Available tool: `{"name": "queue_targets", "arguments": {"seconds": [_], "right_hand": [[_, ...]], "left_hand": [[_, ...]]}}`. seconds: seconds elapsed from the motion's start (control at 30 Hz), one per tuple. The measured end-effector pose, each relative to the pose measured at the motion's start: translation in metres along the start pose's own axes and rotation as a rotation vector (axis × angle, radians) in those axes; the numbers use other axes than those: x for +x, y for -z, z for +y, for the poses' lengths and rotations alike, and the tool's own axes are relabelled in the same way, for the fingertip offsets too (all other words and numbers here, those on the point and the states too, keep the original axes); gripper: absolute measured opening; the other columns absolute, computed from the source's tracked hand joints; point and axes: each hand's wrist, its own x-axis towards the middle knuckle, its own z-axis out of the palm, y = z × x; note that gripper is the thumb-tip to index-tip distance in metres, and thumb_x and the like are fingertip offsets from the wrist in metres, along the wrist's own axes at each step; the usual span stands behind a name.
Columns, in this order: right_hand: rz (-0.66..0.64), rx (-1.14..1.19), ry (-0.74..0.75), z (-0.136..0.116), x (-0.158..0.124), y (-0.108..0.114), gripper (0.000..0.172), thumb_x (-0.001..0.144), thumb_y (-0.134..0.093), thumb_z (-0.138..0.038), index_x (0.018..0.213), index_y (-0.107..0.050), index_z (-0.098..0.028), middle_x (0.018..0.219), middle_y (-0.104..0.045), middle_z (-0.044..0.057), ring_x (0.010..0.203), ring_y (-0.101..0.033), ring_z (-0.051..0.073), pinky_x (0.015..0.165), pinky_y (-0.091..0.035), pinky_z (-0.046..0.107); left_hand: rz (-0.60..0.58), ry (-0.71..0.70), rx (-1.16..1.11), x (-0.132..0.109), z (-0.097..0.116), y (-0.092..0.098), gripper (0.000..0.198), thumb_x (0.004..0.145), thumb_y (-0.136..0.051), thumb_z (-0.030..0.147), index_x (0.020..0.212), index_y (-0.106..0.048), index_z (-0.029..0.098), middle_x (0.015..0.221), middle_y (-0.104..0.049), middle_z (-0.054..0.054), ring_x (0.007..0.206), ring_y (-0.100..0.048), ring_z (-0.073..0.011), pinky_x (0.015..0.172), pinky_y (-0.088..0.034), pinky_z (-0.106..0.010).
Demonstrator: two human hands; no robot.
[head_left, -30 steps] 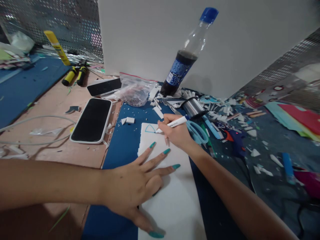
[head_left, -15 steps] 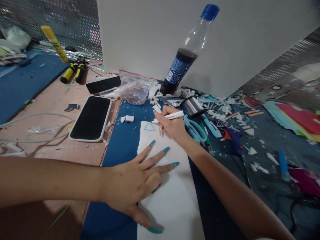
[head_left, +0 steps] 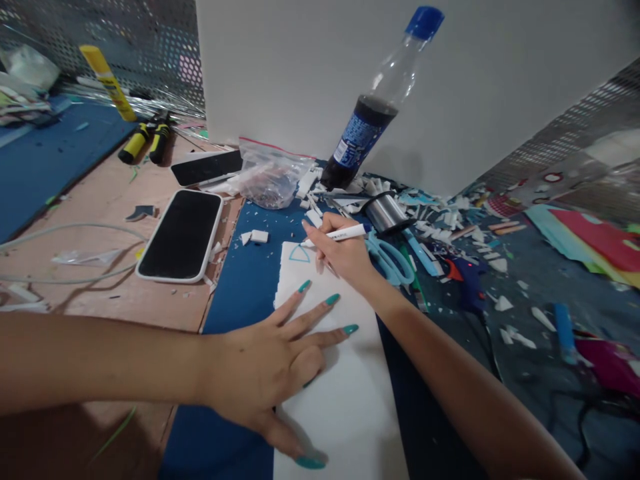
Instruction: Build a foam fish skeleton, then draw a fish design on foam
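Observation:
A long white sheet (head_left: 350, 393) lies on a blue mat (head_left: 230, 307). My left hand (head_left: 275, 367) rests on it with fingers spread, holding nothing. Near the sheet's top edge, my right hand (head_left: 345, 250) is closed round a white marker (head_left: 345, 233) with a dark blue end. The marker's tip is at the top of a small blue outline (head_left: 300, 253), roughly a triangle with a curved base. Light blue scissors (head_left: 390, 260) lie just right of my right hand.
Behind stand a tilted cola bottle (head_left: 365, 127) and a wire spool (head_left: 386, 213), among white scraps. A phone (head_left: 181, 235), a plastic bag (head_left: 273, 177), pliers (head_left: 145, 141) and a yellow glue stick (head_left: 109, 83) are at the left; a glue gun (head_left: 467, 280) is at the right.
My right hand and the marker have shifted slightly left, bringing the tip from beside the blue outline to its top. My left hand keeps its place.

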Motion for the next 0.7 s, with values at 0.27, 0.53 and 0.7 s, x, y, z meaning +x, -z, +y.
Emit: {"name": "queue_targets", "arguments": {"seconds": [0.27,0.53,0.7], "right_hand": [[0.0,-0.024,-0.012,-0.0008,-0.0005,-0.0004,0.043,0.084,-0.065,-0.036,0.053,-0.039,-0.021,0.04,-0.041,-0.008,0.032,-0.034,0.005,0.032,-0.022,0.021],[-0.007,-0.046,-0.017,-0.0014,-0.0003,0.0004,0.043,0.085,-0.062,-0.03,0.053,-0.034,-0.022,0.039,-0.037,-0.009,0.032,-0.033,0.006,0.033,-0.022,0.021],[-0.003,-0.065,-0.017,-0.0007,0.0001,0.0012,0.043,0.084,-0.062,-0.025,0.053,-0.032,-0.022,0.038,-0.036,-0.009,0.033,-0.032,0.006,0.035,-0.021,0.022]], "left_hand": [[-0.008,0.002,0.024,0.0001,-0.0002,0.0002,0.058,0.08,-0.056,0.058,0.112,-0.051,0.01,0.153,-0.027,-0.02,0.144,0.004,-0.0395,0.114,0.002,-0.064],[0.005,0.002,0.028,-0.0002,0.0,0.0002,0.055,0.08,-0.057,0.057,0.109,-0.05,0.011,0.153,-0.028,-0.02,0.145,0.003,-0.0389,0.115,0.003,-0.063],[0.01,-0.004,0.022,0.0001,0.0003,0.0002,0.054,0.079,-0.058,0.056,0.109,-0.05,0.011,0.152,-0.029,-0.02,0.145,0.003,-0.0391,0.114,0.003,-0.064]]}}
